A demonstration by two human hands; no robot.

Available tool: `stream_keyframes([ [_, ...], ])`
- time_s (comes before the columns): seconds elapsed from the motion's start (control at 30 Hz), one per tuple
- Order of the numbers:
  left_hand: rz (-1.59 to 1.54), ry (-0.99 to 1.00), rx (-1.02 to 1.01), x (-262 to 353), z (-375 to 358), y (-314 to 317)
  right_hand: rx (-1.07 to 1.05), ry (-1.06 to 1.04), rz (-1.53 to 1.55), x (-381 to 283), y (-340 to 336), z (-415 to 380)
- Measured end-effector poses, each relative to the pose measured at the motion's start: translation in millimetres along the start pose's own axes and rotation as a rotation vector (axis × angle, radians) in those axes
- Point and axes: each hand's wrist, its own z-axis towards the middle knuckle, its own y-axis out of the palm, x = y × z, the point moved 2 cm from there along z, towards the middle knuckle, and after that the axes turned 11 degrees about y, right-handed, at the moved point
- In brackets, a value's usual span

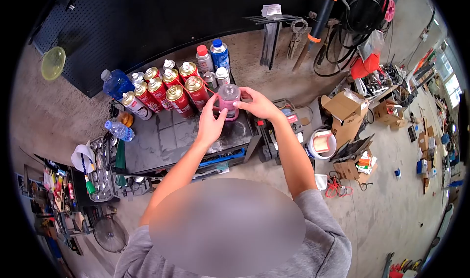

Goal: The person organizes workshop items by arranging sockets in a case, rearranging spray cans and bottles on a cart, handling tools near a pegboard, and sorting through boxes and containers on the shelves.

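Note:
A pink can with a clear cap (228, 104) stands upright at the right end of the black worktop (169, 146), between my two hands. My left hand (211, 123) closes on its left side, thumb pressed to the lower part. From the other side my right hand (257, 104) grips it, with the thumb across the front and the fingers curled behind. A thin red line like a spray straw curves near my left fingers. Just left of the can are several red spray cans with gold tops (180, 102).
Behind stand a blue-capped can (220, 55) and a red-capped can (204, 59). A blue jug (116, 84) and a water bottle (119, 130) occupy the left end. To the right are a white bucket (322, 145) and cardboard boxes (345, 112); tools hang on the wall.

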Motion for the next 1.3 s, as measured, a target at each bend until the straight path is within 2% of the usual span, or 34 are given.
stream_keyframes([
  [0.03, 0.002, 0.003, -0.006, 4, 2, 0, -0.013, -0.008, -0.001, -4, 3, -2],
  [0.2, 0.041, 0.013, 0.056, -2, 0, 6, 0.182, -0.031, -0.335, -27, 12, -4],
  [0.33, 0.077, -0.022, 0.069, -8, 1, 6, 0.144, -0.013, -0.364, -23, 12, 16],
  [0.4, 0.146, 0.031, 0.025, -8, 7, 0, 0.141, -0.029, -0.388, -25, 10, 27],
  [0.53, 0.027, -0.161, -0.065, 23, 6, -16, 0.152, -0.015, -0.361, -23, 6, 51],
  [0.63, 0.066, -0.055, -0.072, 28, -8, -22, 0.145, -0.028, -0.378, -31, 9, 62],
  [0.67, 0.067, -0.058, -0.071, 30, -14, -27, 0.141, -0.047, -0.399, -33, 12, 64],
  [0.73, 0.090, -0.061, -0.195, 32, -25, -36, 0.141, -0.048, -0.416, -34, 17, 68],
  [0.8, 0.074, -0.063, -0.220, 27, -34, -44, 0.193, -0.151, -0.460, -34, 21, 71],
  [0.87, 0.021, -0.123, -0.253, 17, -44, -52, 0.144, -0.110, -0.436, -36, 24, 71],
  [0.93, 0.002, -0.154, -0.222, 14, -51, -62, 0.154, -0.151, -0.440, -36, 26, 71],
  [1.0, 0.082, -0.042, -0.149, 14, -59, -73, 0.143, -0.153, -0.394, -39, 29, 68],
  [1.07, 0.089, 0.025, 0.039, 4, -67, -85, 0.141, -0.115, -0.412, -22, 27, 81],
  [1.17, 0.087, -0.065, 0.258, -14, -82, -118, 0.140, -0.146, -0.445, -19, 25, 80],
  [1.2, 0.068, -0.092, 0.331, -16, -88, -131, 0.110, -0.099, -0.427, -30, 27, 72],
  [1.3, 0.162, -0.170, 0.449, -30, -111, -172, 0.115, -0.114, -0.439, -36, 27, 63],
])
